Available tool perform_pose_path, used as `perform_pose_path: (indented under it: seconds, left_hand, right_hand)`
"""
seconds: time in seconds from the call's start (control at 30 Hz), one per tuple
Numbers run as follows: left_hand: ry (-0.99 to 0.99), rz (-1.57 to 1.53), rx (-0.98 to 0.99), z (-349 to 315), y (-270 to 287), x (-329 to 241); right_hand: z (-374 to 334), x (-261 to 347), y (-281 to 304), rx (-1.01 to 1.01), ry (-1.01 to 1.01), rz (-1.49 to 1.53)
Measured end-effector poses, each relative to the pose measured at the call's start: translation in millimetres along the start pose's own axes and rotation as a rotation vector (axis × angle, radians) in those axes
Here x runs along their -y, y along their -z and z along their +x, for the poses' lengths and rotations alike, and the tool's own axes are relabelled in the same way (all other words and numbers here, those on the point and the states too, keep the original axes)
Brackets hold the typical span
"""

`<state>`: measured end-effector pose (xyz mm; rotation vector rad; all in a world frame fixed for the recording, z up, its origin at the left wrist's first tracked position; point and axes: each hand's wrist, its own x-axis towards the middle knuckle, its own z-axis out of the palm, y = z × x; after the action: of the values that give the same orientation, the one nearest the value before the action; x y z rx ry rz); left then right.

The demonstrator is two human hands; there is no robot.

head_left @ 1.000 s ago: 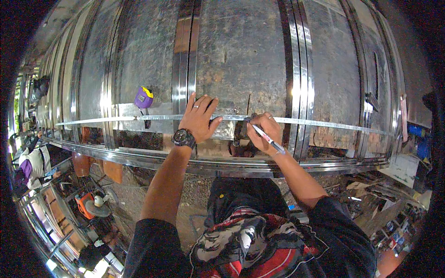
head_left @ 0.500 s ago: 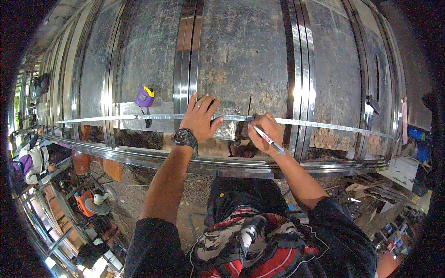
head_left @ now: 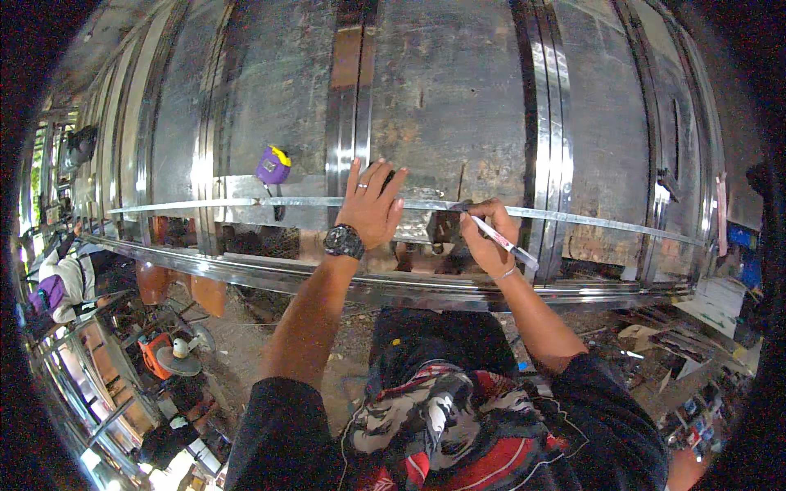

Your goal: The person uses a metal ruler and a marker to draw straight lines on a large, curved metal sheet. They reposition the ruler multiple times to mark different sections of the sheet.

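A long, thin metal strip (head_left: 307, 201) runs left to right across the bench. My left hand (head_left: 373, 211) lies on it with fingers stretched out and spread, wearing a ring and a black watch (head_left: 344, 241). To its right, my right hand (head_left: 486, 233) grips a white marker pen (head_left: 505, 241), its point down at the strip and its back end leaning toward me and right. The fingers hide part of the pen's tip. Left of my hands, a purple and yellow tape measure (head_left: 272, 169) rests on the bench top.
Shiny metal bars (head_left: 553, 106) cross the dark, scuffed bench top (head_left: 446, 98) away from me, and long rails (head_left: 409, 295) run along its near edge. On the ground at lower left is an orange tool with a disc (head_left: 173, 357). A person (head_left: 65, 282) is at far left.
The whole view has shifted slightly, so the bench appears farther right. Both hands keep their places on the strip. The marker's back end has swung a little to the right.
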<state>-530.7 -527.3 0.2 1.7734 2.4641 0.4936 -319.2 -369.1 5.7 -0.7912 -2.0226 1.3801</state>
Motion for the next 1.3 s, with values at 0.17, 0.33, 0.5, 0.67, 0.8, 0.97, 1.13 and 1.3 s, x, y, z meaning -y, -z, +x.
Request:
perform_pose_path:
  seconds: [0.17,0.33,0.5,0.67,0.8,0.97,1.13,1.3]
  left_hand:
    - [0.342,0.015,-0.377,-17,-1,13]
    - [0.537,-0.059,-0.341,-66,-3,31]
    - [0.546,-0.119,-0.257,-79,-5,38]
    - [0.517,-0.152,-0.230,-81,-3,42]
    - [0.508,-0.175,-0.221,-82,-2,44]
    - [0.509,-0.142,-0.215,-79,-5,45]
    - [0.503,-0.127,-0.220,-79,-4,43]
    - [0.504,-0.135,-0.214,-79,-3,42]
  right_hand:
    - [5,14,-46,0.046,0.012,-0.033]
    - [5,14,-81,0.012,0.121,0.018]
    - [-1,7,-92,-0.019,0.156,-0.091]
    - [0,11,-93,-0.032,0.203,-0.122]
    - [-1,10,-95,-0.040,0.230,-0.119]
    - [1,20,-96,-0.048,0.213,-0.115]
    - [3,16,-95,-0.015,0.294,-0.122]
    - [1,16,-94,-0.008,0.239,-0.120]
